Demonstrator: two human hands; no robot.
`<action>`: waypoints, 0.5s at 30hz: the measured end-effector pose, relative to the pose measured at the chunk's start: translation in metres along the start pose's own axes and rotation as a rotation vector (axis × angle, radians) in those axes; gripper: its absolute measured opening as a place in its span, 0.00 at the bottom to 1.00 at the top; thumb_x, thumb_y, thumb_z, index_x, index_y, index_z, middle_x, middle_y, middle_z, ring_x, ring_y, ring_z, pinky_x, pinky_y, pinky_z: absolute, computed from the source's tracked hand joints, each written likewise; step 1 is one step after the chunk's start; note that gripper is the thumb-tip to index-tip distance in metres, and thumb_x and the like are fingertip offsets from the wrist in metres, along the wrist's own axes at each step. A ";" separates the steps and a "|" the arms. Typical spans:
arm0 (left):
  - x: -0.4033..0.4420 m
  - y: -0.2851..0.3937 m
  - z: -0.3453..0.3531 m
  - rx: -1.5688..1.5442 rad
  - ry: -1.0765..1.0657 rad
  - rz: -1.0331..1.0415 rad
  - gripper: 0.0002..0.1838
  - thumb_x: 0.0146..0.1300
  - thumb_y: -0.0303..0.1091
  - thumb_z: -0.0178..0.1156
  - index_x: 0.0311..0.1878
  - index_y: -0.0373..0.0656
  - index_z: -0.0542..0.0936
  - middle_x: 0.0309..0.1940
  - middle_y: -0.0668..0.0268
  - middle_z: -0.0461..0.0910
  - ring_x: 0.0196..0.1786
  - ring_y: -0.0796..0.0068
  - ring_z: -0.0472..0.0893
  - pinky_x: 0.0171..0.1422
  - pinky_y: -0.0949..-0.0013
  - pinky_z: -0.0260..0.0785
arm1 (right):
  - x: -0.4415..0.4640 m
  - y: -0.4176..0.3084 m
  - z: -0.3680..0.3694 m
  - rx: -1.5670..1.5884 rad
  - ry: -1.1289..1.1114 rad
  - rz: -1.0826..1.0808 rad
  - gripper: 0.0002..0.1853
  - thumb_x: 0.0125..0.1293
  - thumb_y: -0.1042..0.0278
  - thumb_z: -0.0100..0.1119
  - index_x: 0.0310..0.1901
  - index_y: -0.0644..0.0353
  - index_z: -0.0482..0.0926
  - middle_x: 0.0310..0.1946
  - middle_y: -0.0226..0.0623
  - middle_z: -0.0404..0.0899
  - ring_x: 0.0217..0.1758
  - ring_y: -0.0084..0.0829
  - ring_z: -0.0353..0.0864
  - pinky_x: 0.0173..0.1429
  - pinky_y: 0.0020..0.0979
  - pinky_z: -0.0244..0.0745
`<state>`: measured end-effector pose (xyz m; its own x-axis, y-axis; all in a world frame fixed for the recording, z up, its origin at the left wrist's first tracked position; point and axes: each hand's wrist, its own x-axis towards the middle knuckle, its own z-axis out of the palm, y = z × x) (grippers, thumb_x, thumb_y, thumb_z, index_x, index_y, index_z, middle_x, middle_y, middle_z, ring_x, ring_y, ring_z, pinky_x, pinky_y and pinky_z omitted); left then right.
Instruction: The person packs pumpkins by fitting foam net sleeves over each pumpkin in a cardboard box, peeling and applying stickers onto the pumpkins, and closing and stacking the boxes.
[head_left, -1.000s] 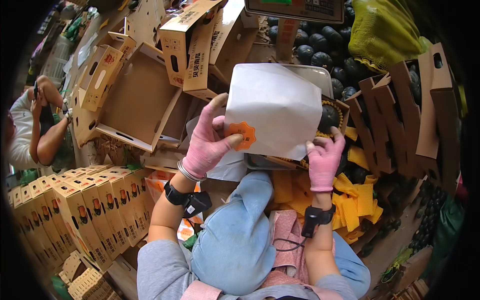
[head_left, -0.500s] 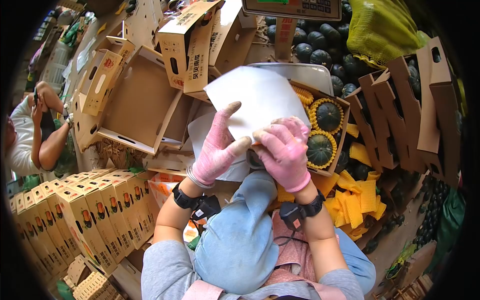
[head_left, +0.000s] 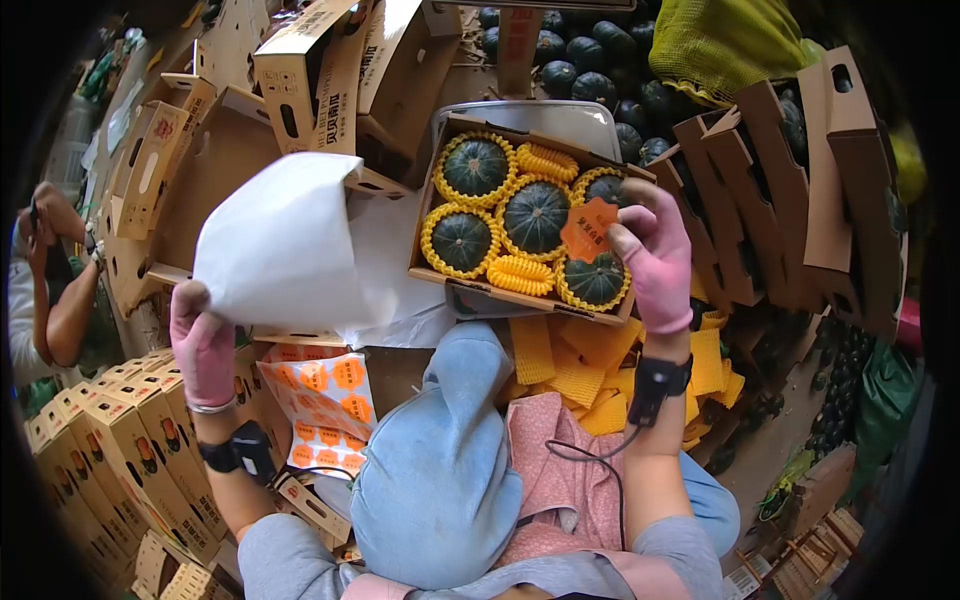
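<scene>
My left hand (head_left: 203, 345), in a pink glove, pinches the lower corner of a white sheet of paper (head_left: 285, 245) and holds it out to the left. Between the thumb and fingers of my gloved right hand (head_left: 657, 255) is an orange scalloped sticker (head_left: 590, 232) with dark print. It is over the right side of an open cardboard box (head_left: 425, 205); whether it touches a pumpkin I cannot tell. Inside the box lie several dark green pumpkins (head_left: 535, 217) in yellow foam nets, with rolled yellow foam nets (head_left: 521, 275) between them.
The box rests on a metal scale platform (head_left: 590, 115). A sheet of orange stickers (head_left: 330, 405) lies at lower left, near stacked printed cartons (head_left: 140, 440). Loose yellow foam nets (head_left: 575, 375) lie before the box. Cardboard trays (head_left: 770, 180) stand at right; loose pumpkins (head_left: 590, 55) lie behind. A person (head_left: 50, 280) sits at far left.
My hands have moved apart: the left carried the white sheet leftward, the right took an orange sticker over the box. The box's contents, covered before by the sheet, now show.
</scene>
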<state>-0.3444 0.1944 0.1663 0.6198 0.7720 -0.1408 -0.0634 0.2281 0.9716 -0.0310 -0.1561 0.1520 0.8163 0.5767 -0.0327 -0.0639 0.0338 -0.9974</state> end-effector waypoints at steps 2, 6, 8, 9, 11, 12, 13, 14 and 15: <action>-0.031 0.029 -0.035 0.199 -0.042 -0.312 0.12 0.49 0.17 0.51 0.35 0.45 0.73 0.30 0.76 0.70 0.28 0.85 0.67 0.30 0.83 0.61 | 0.022 0.017 -0.013 -0.179 -0.026 0.237 0.25 0.62 0.81 0.57 0.60 0.59 0.64 0.33 0.32 0.77 0.34 0.20 0.75 0.41 0.22 0.74; -0.124 0.027 -0.162 0.280 0.089 -0.723 0.13 0.40 0.13 0.55 0.30 0.42 0.73 0.25 0.73 0.72 0.27 0.79 0.73 0.32 0.78 0.69 | 0.051 0.062 -0.002 -0.508 -0.153 0.230 0.24 0.61 0.78 0.58 0.59 0.58 0.63 0.30 0.37 0.78 0.35 0.27 0.79 0.44 0.27 0.73; -0.183 0.020 -0.250 0.613 0.027 -0.896 0.14 0.40 0.15 0.56 0.33 0.41 0.78 0.30 0.66 0.79 0.30 0.74 0.78 0.37 0.70 0.75 | 0.060 0.064 0.009 -0.627 -0.154 0.250 0.23 0.61 0.77 0.58 0.57 0.57 0.63 0.29 0.41 0.79 0.35 0.32 0.80 0.45 0.31 0.74; -0.195 0.002 -0.264 0.771 -0.001 -0.972 0.13 0.41 0.16 0.58 0.33 0.41 0.79 0.30 0.66 0.80 0.31 0.73 0.79 0.38 0.70 0.75 | 0.063 0.065 0.012 -0.656 -0.163 0.273 0.23 0.61 0.76 0.58 0.56 0.56 0.64 0.29 0.42 0.79 0.35 0.35 0.80 0.45 0.32 0.74; -0.230 -0.021 -0.286 1.081 -0.050 -1.140 0.12 0.41 0.18 0.61 0.32 0.41 0.81 0.32 0.65 0.82 0.35 0.73 0.80 0.40 0.70 0.75 | 0.065 0.076 0.011 -0.726 -0.134 0.206 0.23 0.61 0.72 0.59 0.56 0.55 0.64 0.28 0.42 0.79 0.35 0.41 0.81 0.44 0.37 0.74; -0.257 -0.022 -0.295 1.232 -0.068 -1.241 0.11 0.41 0.20 0.62 0.31 0.41 0.81 0.33 0.64 0.83 0.36 0.72 0.81 0.41 0.69 0.75 | 0.065 0.072 0.013 -0.789 -0.126 0.188 0.23 0.60 0.71 0.60 0.56 0.55 0.64 0.29 0.43 0.79 0.35 0.42 0.81 0.44 0.38 0.74; -0.286 -0.014 -0.300 1.380 -0.087 -1.352 0.10 0.41 0.21 0.64 0.31 0.42 0.82 0.33 0.63 0.84 0.38 0.72 0.82 0.42 0.69 0.75 | 0.064 0.066 0.016 -0.846 -0.124 0.169 0.23 0.60 0.70 0.61 0.56 0.54 0.64 0.29 0.43 0.79 0.35 0.43 0.81 0.44 0.39 0.74; -0.293 -0.018 -0.287 1.556 -0.168 -1.440 0.14 0.47 0.26 0.60 0.40 0.45 0.82 0.43 0.62 0.82 0.45 0.65 0.82 0.48 0.63 0.75 | 0.064 0.068 0.015 -0.879 -0.118 0.152 0.24 0.60 0.69 0.62 0.56 0.54 0.65 0.29 0.43 0.79 0.35 0.44 0.81 0.43 0.39 0.74; -0.274 -0.027 -0.252 1.727 -0.260 -1.526 0.19 0.53 0.32 0.56 0.49 0.48 0.83 0.53 0.61 0.80 0.51 0.58 0.82 0.54 0.58 0.74 | 0.065 0.070 0.014 -0.908 -0.108 0.130 0.24 0.59 0.68 0.63 0.56 0.53 0.65 0.29 0.43 0.79 0.35 0.44 0.81 0.43 0.39 0.74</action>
<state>-0.7096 0.1267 0.1304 -0.3846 0.4917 -0.7812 0.7776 -0.2835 -0.5612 0.0096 -0.1051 0.0806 0.7734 0.6055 -0.1874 0.3605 -0.6634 -0.6556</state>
